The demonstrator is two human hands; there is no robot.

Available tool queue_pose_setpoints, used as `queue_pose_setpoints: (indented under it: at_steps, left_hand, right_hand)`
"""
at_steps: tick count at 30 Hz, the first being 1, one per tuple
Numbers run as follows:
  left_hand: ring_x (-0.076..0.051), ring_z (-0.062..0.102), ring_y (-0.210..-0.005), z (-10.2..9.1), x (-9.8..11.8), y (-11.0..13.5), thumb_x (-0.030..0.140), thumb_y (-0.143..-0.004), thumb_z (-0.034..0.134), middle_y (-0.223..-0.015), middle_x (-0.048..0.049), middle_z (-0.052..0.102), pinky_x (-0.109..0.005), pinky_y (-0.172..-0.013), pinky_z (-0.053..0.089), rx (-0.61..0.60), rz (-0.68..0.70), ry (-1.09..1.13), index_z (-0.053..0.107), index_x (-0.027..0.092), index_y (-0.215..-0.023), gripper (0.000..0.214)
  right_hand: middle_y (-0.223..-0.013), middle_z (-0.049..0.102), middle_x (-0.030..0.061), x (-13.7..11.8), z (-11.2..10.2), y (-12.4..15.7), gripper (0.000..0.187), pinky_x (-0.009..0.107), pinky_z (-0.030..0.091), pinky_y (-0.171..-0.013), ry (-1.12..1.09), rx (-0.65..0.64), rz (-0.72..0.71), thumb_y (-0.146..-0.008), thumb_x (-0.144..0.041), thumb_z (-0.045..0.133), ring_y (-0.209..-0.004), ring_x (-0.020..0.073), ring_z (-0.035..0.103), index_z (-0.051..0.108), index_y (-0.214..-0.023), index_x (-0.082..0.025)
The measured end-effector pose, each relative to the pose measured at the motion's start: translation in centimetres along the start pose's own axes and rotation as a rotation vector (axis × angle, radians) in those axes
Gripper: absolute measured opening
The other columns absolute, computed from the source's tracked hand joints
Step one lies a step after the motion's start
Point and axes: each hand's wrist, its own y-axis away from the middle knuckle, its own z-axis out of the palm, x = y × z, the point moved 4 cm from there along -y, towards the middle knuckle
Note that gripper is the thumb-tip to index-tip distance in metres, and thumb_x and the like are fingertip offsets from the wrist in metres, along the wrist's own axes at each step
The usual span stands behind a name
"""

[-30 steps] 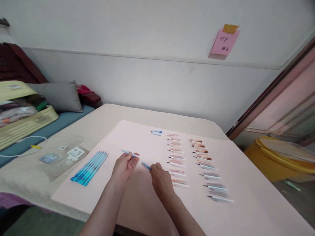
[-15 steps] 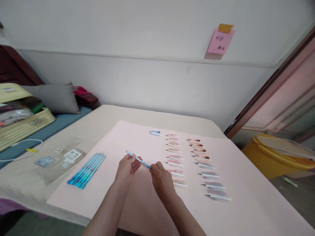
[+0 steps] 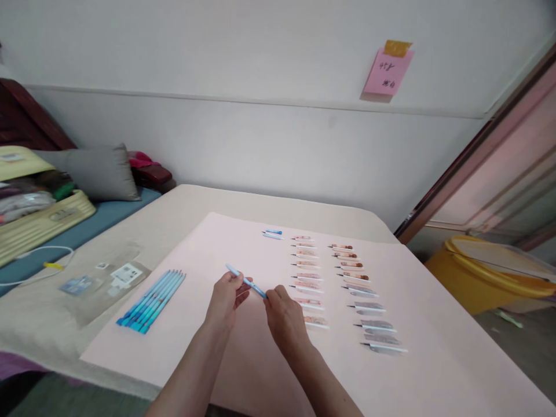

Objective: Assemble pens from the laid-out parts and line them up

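Note:
Both hands hold one thin light-blue pen (image 3: 245, 281) above a pale pink sheet (image 3: 208, 243). My left hand (image 3: 226, 298) pinches its pale barrel near the middle. My right hand (image 3: 282, 315) pinches the darker blue end. The pen points up and to the left. A bundle of several blue pens (image 3: 152, 300) lies on the sheet to the left of my hands. To the right lie two columns of small decorated pen parts (image 3: 308, 278), the second column (image 3: 365, 298) further right. A small blue piece pair (image 3: 272, 233) rests at the top of the rows.
A clear plastic wrapper with labels (image 3: 106, 278) lies on the beige tablecloth (image 3: 191, 202) left of the sheet. A bed with a grey pillow (image 3: 102, 172) and a yellow case (image 3: 41, 217) is at the left. A yellow bin (image 3: 490, 278) stands at the right.
The two separate blue pieces held apart a second ago are now joined into one pen between both hands. The hands have drawn closer together.

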Motion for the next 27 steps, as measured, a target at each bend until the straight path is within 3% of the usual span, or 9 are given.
queue_pose_setpoints:
  at_steps: [9,21,24,27]
  left_hand:
    - [-0.016,0.062,-0.077,0.3,-0.1,0.4,0.035,-0.07,0.068,-0.095,-0.0111,0.067,-0.03,-0.073,0.046,-0.036,0.009,-0.055,0.059,0.016,-0.082,0.025]
    - [-0.017,0.063,-0.081,0.6,0.0,0.4,0.03,-0.069,0.069,-0.088,-0.0106,0.068,-0.029,-0.074,0.047,-0.07,0.018,0.016,0.061,0.015,-0.083,0.022]
    - [-0.019,0.064,-0.083,0.7,0.0,0.2,0.025,-0.071,0.069,-0.086,-0.0119,0.068,-0.031,-0.077,0.048,-0.11,0.025,0.057,0.061,0.014,-0.082,0.018]
    - [-0.02,0.064,-0.083,1.1,-0.1,0.1,0.024,-0.074,0.066,-0.086,-0.0131,0.068,-0.032,-0.075,0.05,-0.175,0.0,0.085,0.062,0.013,-0.084,0.015]
  right_hand:
    - [-0.085,0.055,0.0005,0.2,0.1,0.0,0.012,0.026,0.021,-0.051,-0.076,0.035,0.001,-0.088,-0.015,0.046,-0.061,0.0103,0.05,0.055,-0.08,-0.019]
    - [-0.072,0.056,0.0,0.1,0.3,0.2,0.011,0.023,0.031,-0.06,-0.548,0.133,0.125,-0.079,-0.014,0.051,-0.066,0.0127,0.05,0.06,-0.076,-0.019]
    - [-0.063,0.056,-0.0002,0.2,1.3,0.2,0.011,0.023,0.031,-0.055,-0.879,0.014,0.253,-0.076,-0.019,0.053,-0.056,0.0112,0.047,0.061,-0.069,-0.018]
    - [-0.059,0.056,0.0003,-0.1,2.6,0.3,0.016,0.022,0.028,-0.046,-1.423,-0.292,0.437,-0.071,-0.03,0.061,-0.044,0.0073,0.04,0.061,-0.068,-0.014]
